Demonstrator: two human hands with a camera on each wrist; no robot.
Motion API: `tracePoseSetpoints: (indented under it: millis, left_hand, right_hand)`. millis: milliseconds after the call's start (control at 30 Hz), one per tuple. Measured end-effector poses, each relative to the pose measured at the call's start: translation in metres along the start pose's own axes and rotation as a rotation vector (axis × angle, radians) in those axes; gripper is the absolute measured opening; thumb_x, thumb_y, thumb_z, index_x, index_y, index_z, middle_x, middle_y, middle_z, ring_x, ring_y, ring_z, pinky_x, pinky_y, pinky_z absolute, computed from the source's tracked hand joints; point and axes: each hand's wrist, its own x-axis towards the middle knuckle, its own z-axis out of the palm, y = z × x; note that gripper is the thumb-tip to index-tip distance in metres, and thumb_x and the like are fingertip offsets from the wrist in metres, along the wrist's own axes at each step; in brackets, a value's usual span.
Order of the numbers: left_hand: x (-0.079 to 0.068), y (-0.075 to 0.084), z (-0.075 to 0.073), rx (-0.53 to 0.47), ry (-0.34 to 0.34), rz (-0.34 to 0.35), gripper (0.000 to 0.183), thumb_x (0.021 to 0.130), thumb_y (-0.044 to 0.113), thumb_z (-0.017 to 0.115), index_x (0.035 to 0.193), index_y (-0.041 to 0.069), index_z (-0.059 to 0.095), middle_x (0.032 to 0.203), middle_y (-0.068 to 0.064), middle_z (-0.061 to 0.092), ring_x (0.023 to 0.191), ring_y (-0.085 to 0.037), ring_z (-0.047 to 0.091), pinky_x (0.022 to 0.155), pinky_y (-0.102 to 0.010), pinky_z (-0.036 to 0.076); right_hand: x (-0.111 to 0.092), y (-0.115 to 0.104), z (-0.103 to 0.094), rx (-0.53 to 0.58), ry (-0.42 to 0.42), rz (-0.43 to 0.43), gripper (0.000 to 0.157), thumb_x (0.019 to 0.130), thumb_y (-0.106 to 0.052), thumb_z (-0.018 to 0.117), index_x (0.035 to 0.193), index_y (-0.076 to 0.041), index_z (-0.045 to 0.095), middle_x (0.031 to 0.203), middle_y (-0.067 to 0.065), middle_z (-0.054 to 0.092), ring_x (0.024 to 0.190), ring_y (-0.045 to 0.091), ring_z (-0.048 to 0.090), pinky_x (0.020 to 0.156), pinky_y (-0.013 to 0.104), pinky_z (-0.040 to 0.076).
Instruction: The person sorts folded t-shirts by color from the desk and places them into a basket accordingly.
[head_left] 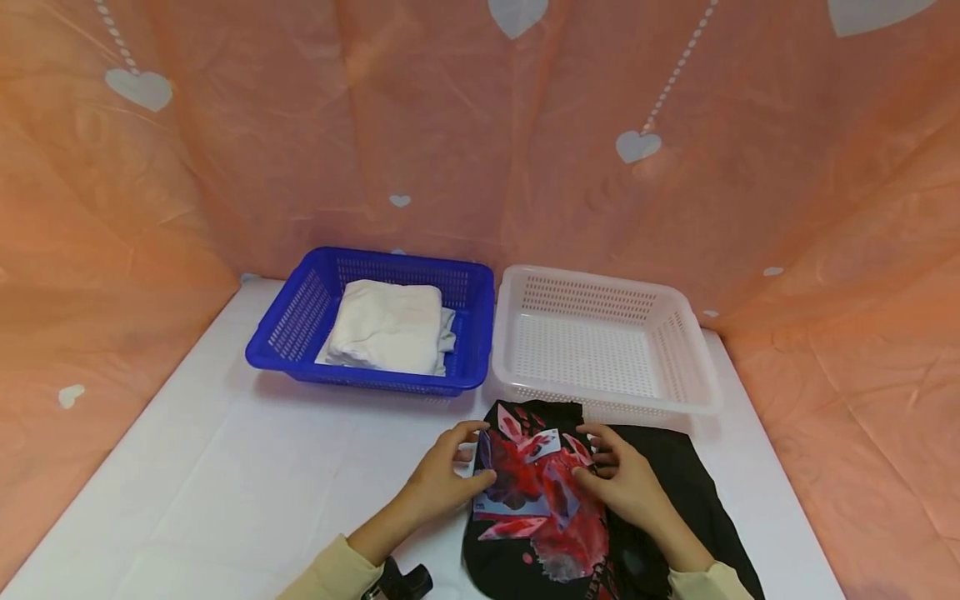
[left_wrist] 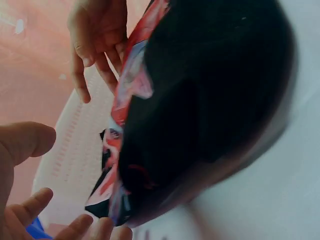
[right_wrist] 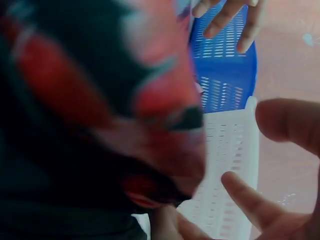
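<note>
A black garment [head_left: 570, 546] with a large red flower print lies partly folded on the white table, its plain black part spread out to the right. My left hand [head_left: 446, 477] is at the left edge of the printed part, thumb and fingers apart, fingertips right at the cloth. Over the right side of the print is my right hand [head_left: 626, 479], fingers loosely bent and spread. In the right wrist view the right thumb [right_wrist: 285, 120] stands away from the cloth, while the lower fingers are partly hidden behind its edge.
A blue basket [head_left: 279, 357] behind the garment holds folded white cloth [head_left: 390, 329] with a pale grey piece under it. Right beside it stands a white basket [head_left: 585, 354], its front rim close to the garment. Orange sheeting [head_left: 450, 125] with hearts hangs around the table.
</note>
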Motion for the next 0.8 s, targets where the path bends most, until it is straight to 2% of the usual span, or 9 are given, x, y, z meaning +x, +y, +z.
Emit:
tracePoseSetpoints:
  millis: [200,300,500,667,733,800]
  left_hand:
    - [-0.002,-0.007,0.009,0.026,-0.009,-0.028,0.063,0.076,0.025,0.078,0.132,0.014,0.051,0.119,-0.018,0.055,0.097,-0.025,0.060,0.081,-0.042,0.049]
    - [-0.004,-0.009,0.012,0.018,-0.024,-0.049,0.065,0.075,0.025,0.078,0.133,0.016,0.051,0.119,-0.018,0.055,0.098,-0.024,0.061,0.080,-0.041,0.049]
    - [-0.004,-0.013,0.014,-0.048,-0.072,-0.063,0.066,0.076,0.021,0.078,0.135,0.016,0.049,0.123,-0.020,0.057,0.099,-0.027,0.064,0.076,-0.037,0.052]
    - [-0.003,-0.016,0.018,-0.196,-0.163,-0.080,0.065,0.078,0.014,0.076,0.136,0.013,0.046,0.113,-0.017,0.066,0.094,-0.020,0.066,0.073,-0.027,0.051]
    - [-0.002,-0.017,0.020,-0.229,-0.184,-0.085,0.065,0.079,0.013,0.076,0.136,0.013,0.045,0.107,-0.015,0.069,0.090,-0.017,0.066,0.072,-0.025,0.051]
    - [-0.002,-0.017,0.022,-0.197,-0.179,-0.079,0.065,0.078,0.015,0.076,0.136,0.015,0.046,0.106,-0.013,0.069,0.088,-0.014,0.064,0.073,-0.026,0.050]
  right_hand:
    - [-0.003,0.008,0.006,-0.124,-0.089,0.037,0.065,0.075,-0.029,0.078,0.135,-0.025,0.052,0.119,0.011,0.061,0.099,0.021,0.059,0.076,0.037,0.049]
    - [-0.004,0.008,0.009,-0.171,-0.091,0.024,0.070,0.072,-0.028,0.080,0.136,-0.024,0.052,0.116,0.011,0.060,0.100,0.022,0.056,0.079,0.040,0.047]
    - [-0.001,0.008,0.011,-0.190,-0.107,-0.018,0.071,0.070,-0.029,0.081,0.135,-0.022,0.053,0.111,0.012,0.060,0.101,0.026,0.054,0.077,0.041,0.045]
    - [0.004,0.016,0.013,-0.057,-0.170,-0.087,0.066,0.074,-0.025,0.080,0.133,-0.015,0.052,0.124,0.014,0.060,0.096,0.015,0.059,0.077,0.031,0.048]
    - [0.005,0.020,0.014,0.009,-0.200,-0.101,0.065,0.075,-0.024,0.080,0.132,-0.014,0.051,0.127,0.014,0.060,0.092,0.009,0.059,0.076,0.026,0.049]
    - [0.005,0.023,0.014,0.053,-0.217,-0.104,0.065,0.076,-0.023,0.080,0.133,-0.013,0.051,0.124,0.015,0.061,0.089,0.006,0.059,0.074,0.025,0.049]
